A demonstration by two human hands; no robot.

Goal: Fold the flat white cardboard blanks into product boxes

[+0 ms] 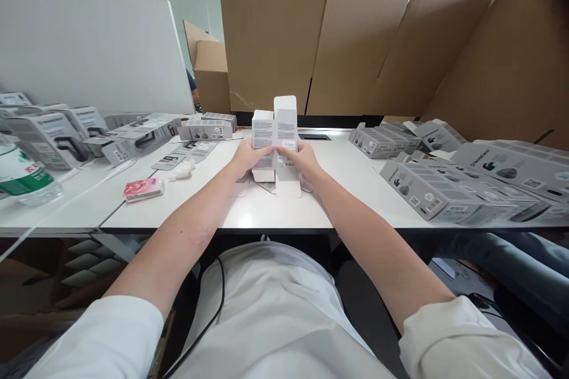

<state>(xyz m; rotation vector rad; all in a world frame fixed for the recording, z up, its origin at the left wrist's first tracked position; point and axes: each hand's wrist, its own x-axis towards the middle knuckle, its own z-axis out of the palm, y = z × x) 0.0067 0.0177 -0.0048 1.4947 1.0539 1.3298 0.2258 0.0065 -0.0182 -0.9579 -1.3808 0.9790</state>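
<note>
A grey-and-white printed carton (285,121) stands upright in the middle of the table, its white end flaps sticking out at top and bottom. My left hand (248,157) grips its left side, with the thumb lying across the printed panel. From the other side, my right hand (304,160) is closed on it, thumb pressed on the front near a label. The fingers behind the carton are hidden. Under and behind it, flat pieces of printed card partly show on the white table (267,213).
On the right lie rows of grey cartons (427,189). More cartons (57,136) are piled at the left, near a water bottle (26,174). A pink packet (143,188), crumpled tissue (182,170) and flat cards (175,156) lie left of my arm. Large brown cardboard (275,29) rises behind.
</note>
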